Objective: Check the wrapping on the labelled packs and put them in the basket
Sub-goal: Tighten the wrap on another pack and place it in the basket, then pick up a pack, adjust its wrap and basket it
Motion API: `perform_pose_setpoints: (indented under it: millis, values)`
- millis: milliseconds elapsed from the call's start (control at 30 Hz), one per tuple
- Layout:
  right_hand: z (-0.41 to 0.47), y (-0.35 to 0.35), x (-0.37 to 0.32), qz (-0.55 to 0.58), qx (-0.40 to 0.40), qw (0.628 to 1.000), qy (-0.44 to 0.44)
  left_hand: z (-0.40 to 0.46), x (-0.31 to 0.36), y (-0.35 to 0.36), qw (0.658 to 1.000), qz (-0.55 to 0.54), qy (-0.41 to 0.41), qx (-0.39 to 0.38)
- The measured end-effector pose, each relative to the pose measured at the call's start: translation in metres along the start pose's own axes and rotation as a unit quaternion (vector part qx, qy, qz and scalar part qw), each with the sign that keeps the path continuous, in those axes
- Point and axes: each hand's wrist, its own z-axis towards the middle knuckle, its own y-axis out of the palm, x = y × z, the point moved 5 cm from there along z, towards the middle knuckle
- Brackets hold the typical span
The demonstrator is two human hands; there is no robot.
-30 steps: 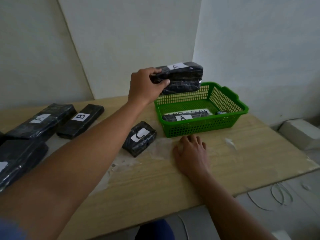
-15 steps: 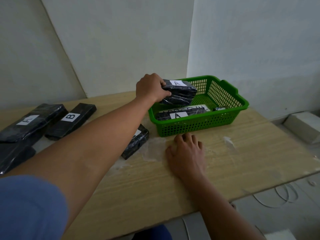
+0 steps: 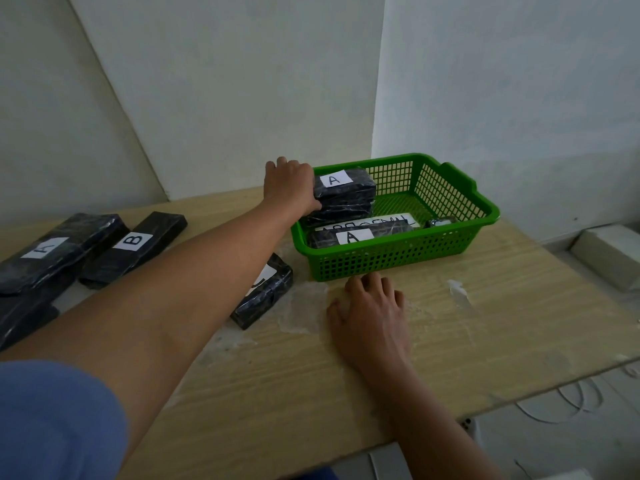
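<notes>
The pack marked A (image 3: 341, 194) is now inside the green basket (image 3: 485, 216), at its back left corner in the middle of the frame, and seems to lie on other wrapped packs there. One second ago it was held in the air above the basket's back edge; half a second ago it was only coming over the rim. So the lowering is nearly done, and I judge that only the release remains for this pack. The left hand (image 3: 289, 185) still holds the pack at its left end, thumb along the near side and fingers curled over the far side. The right hand (image 3: 372, 306) lies flat on the surface (image 3: 485, 334) just in front of the basket, fingers spread and holding nothing — it has not moved.

In the basket there is also a second A pack (image 3: 353, 236) at the front, and a small grey object at the right which I cannot identify. Outside, at the left of the frame, a pack marked B (image 3: 133, 249) and another long A pack (image 3: 57, 252) wait on the surface. A smaller pack (image 3: 265, 292) lies just beside the basket, partly hidden under the left forearm — the arm must withdraw before this one can be taken.
</notes>
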Motion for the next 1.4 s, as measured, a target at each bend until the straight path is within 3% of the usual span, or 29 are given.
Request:
perform_pose_setpoints:
  millis: [467, 533, 600, 733, 800, 933, 967, 1133, 1267, 1400]
  values:
    - [-0.002, -0.002, 0.0, 0.004, 0.004, 1.0, 0.002, -0.003, 0.011, 0.004, 0.998, 0.041, 0.035, -0.045]
    - [-0.002, -0.002, 0.0, 0.002, 0.004, 1.0, 0.001, -0.006, 0.007, 0.0, 0.998, -0.01, 0.03, -0.054]
    - [-0.002, -0.002, 0.0, 0.0, -0.001, 1.0, -0.001, -0.01, -0.006, -0.01, 0.99, -0.137, 0.007, -0.038]
    - [-0.002, -0.002, 0.0, -0.01, -0.002, 1.0, 0.001, -0.044, -0.061, -0.03, 0.924, -0.369, -0.08, 0.065]
    - [-0.002, -0.002, -0.002, -0.016, -0.004, 1.0, 0.004, -0.073, -0.085, -0.023, 0.92, -0.376, -0.111, 0.027]
    - [-0.004, -0.003, -0.004, -0.024, -0.009, 1.0, 0.011, -0.144, -0.106, 0.018, 0.913, -0.351, -0.113, -0.176]
    - [-0.004, -0.003, -0.005, -0.024, -0.007, 1.0, 0.012, -0.161, -0.108, 0.027, 0.907, -0.356, -0.112, -0.196]
    - [-0.007, -0.002, -0.008, -0.025, 0.004, 0.999, 0.021, -0.212, -0.121, 0.043, 0.881, -0.44, -0.158, -0.068]
    - [-0.015, -0.001, -0.013, -0.01, -0.011, 0.999, 0.051, -0.243, -0.124, 0.038, 0.872, -0.465, -0.149, -0.001]
    - [-0.035, 0.009, -0.029, 0.041, -0.021, 0.995, 0.085, -0.271, -0.133, 0.028, 0.835, -0.526, -0.131, 0.09]
